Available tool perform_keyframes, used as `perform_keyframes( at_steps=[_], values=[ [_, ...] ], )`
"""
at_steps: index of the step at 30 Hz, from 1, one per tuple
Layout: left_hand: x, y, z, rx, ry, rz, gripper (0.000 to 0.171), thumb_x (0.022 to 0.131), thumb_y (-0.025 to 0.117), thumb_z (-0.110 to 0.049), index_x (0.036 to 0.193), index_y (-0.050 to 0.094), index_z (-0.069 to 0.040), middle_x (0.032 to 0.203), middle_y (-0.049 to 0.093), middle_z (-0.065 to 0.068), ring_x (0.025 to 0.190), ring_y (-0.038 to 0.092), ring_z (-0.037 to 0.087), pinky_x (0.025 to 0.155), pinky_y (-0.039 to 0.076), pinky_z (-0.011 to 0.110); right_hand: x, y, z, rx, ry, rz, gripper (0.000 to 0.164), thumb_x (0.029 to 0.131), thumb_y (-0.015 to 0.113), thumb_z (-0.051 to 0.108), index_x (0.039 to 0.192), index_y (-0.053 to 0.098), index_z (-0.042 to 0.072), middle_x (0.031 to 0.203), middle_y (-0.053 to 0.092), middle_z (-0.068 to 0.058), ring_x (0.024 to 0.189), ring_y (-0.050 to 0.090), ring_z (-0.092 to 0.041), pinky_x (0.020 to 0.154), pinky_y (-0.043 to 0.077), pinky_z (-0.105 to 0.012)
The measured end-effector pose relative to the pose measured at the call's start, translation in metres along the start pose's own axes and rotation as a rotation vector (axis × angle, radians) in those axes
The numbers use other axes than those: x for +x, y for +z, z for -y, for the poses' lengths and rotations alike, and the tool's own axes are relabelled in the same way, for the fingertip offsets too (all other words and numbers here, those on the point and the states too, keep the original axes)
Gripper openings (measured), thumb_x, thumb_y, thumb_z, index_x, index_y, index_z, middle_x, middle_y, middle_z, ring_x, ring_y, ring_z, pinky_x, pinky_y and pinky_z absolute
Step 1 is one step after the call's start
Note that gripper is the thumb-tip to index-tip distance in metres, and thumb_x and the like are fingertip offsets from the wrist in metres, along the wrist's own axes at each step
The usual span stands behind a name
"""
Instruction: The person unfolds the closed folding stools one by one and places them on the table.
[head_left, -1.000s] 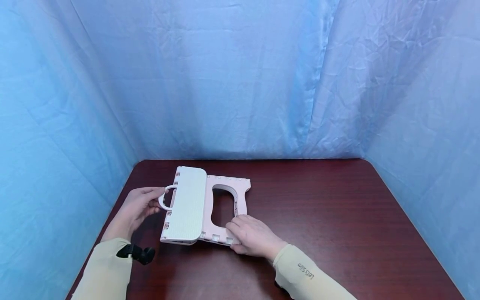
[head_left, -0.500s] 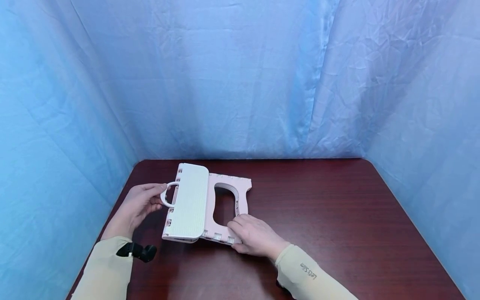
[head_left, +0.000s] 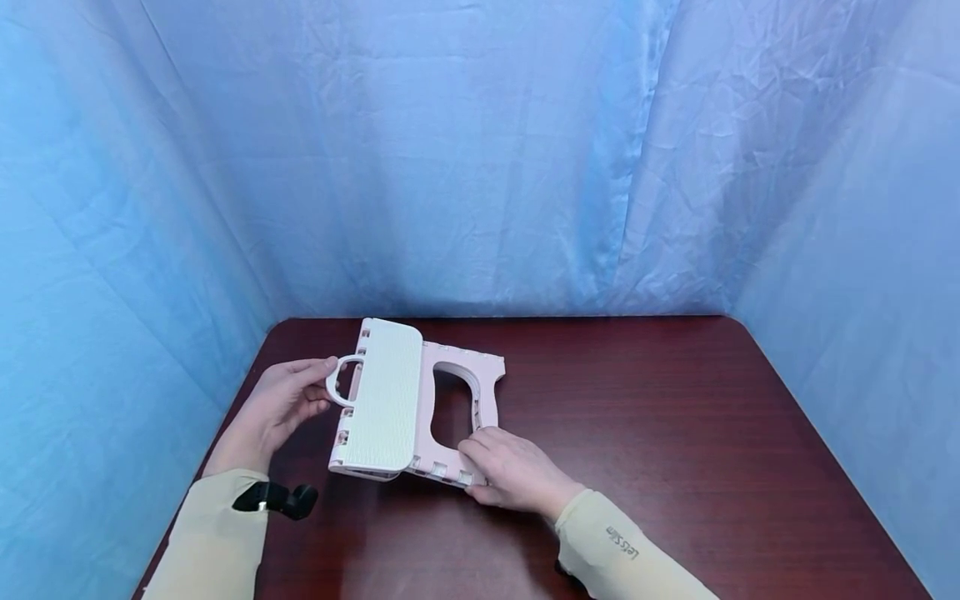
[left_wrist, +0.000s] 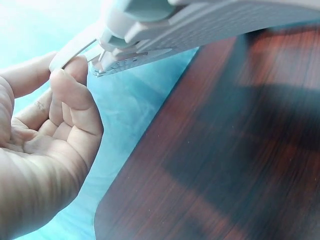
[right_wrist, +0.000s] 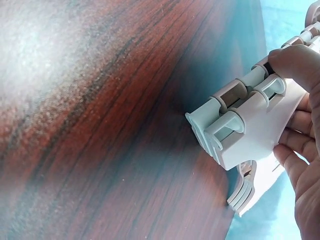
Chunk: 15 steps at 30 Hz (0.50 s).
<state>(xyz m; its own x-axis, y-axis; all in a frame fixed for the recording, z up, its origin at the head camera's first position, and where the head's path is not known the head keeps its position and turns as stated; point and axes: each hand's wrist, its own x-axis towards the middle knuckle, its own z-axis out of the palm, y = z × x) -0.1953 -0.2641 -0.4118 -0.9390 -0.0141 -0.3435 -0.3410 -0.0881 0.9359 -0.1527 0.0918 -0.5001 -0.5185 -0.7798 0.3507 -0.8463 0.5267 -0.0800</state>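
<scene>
Stool (head_left: 386,398) with pale pink legs (head_left: 442,457) is tilted over the left half of the desk (head_left: 637,425), left hand (head_left: 281,406) pinching its handle (head_left: 332,387), right hand (head_left: 517,472) gripping the legs' near corner, and its raised white top (head_left: 382,383) could drop if that narrow pinch slips.

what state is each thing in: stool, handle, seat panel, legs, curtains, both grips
Folding stool: folded or nearly so, handle side raised off the table
Handle: pinched
Seat panel: swung over the legs
Legs: folded together, one corner held
Curtains: hanging, creased
Left grip: pinching the handle
Right grip: holding the legs' near corner
</scene>
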Motion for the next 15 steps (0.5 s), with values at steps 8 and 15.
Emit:
perform_keyframes(
  at_steps=[8, 15],
  values=[
    [-0.002, 0.008, -0.007, -0.06, 0.034, 0.044, 0.008, 0.096, 0.075, -0.025, 0.091, 0.077, -0.019, 0.077, 0.072, 0.002, 0.064, 0.063, 0.011, 0.059, 0.056, 0.021, -0.002, -0.003, -0.001, 0.019, 0.011, -0.017, 0.049, 0.078, 0.085, 0.03, 0.117, 0.064, 0.01, 0.105, 0.063, 0.003, 0.098, 0.059, -0.013, 0.086, 0.054, -0.028],
    [-0.006, 0.011, -0.01, -0.088, 0.054, 0.062, 0.008, 0.097, 0.073, -0.022, 0.091, 0.077, -0.017, 0.076, 0.071, 0.002, 0.063, 0.063, 0.01, 0.059, 0.056, 0.021, -0.004, -0.002, -0.001, 0.033, 0.016, -0.026, 0.049, 0.079, 0.084, 0.031, 0.117, 0.063, 0.01, 0.103, 0.061, 0.004, 0.094, 0.058, -0.012, 0.081, 0.054, -0.027]
  ],
)
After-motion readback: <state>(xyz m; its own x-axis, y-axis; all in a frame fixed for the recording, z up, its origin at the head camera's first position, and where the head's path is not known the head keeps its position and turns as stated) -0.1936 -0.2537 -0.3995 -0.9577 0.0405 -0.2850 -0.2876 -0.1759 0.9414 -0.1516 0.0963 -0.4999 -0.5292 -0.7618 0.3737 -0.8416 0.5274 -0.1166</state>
